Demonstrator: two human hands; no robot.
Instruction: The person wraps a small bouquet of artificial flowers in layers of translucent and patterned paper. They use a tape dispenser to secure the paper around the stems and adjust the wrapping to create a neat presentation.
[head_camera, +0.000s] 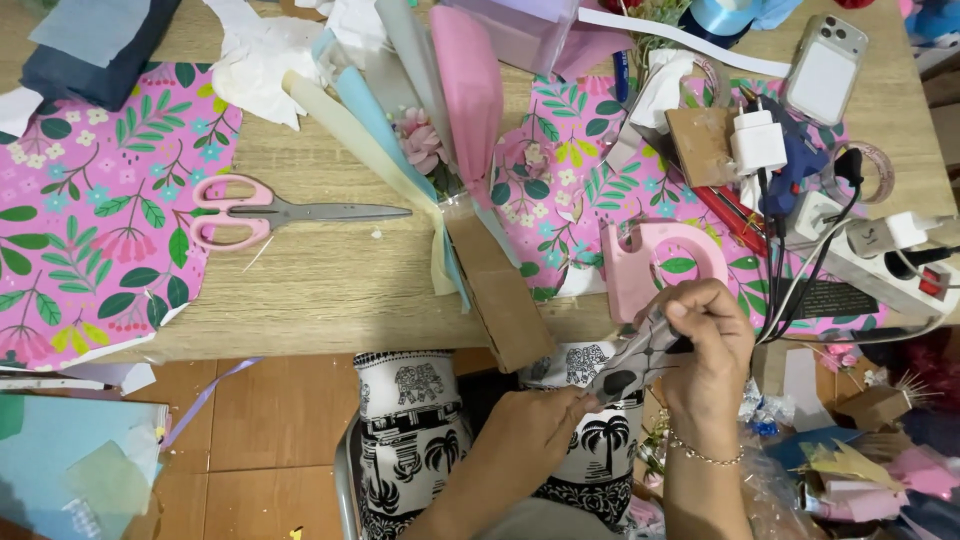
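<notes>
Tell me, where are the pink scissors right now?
The pink-handled scissors lie on the wooden table, left of centre, between the floral paper and the pastel paper bundle.

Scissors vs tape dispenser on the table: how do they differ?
The scissors lie flat on bare wood, left of the paper bundle; the tape dispenser sits on flowered paper, just above the right hand. The scissors are slim, with grey metal blades; the dispenser is a chunky block. Both are pink, and neither is held.

Home craft corner: wooden desk cluttered beyond fingers with floral paper, pink scissors, power strip.
</notes>
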